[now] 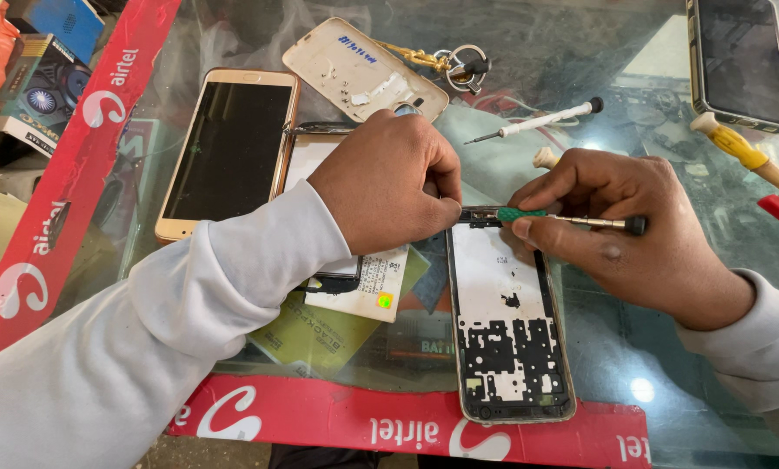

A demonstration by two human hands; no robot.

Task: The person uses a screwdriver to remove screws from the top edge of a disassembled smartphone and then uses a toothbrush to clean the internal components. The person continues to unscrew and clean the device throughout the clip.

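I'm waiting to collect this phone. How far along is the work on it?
Done: the back cover is off, and the opened phone frame lies bare. In hand: the right hand holds a green-handled screwdriver at its top edge, where the left hand steadies it. Left: the frame is uncovered.

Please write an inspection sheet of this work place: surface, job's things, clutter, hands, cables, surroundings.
Surface: glass counter with a red strip along its edges.
Job's things: opened phone frame; green-handled screwdriver lying across its top end.
Clutter: gold phone, white back cover, keys, white screwdriver, dark phone, yellow-handled tool.
Hands: left hand closed at the frame's top edge; right hand holds the screwdriver in its fingers.
Cables: thin wires seen dimly under the glass.
Surroundings: boxes at the left.
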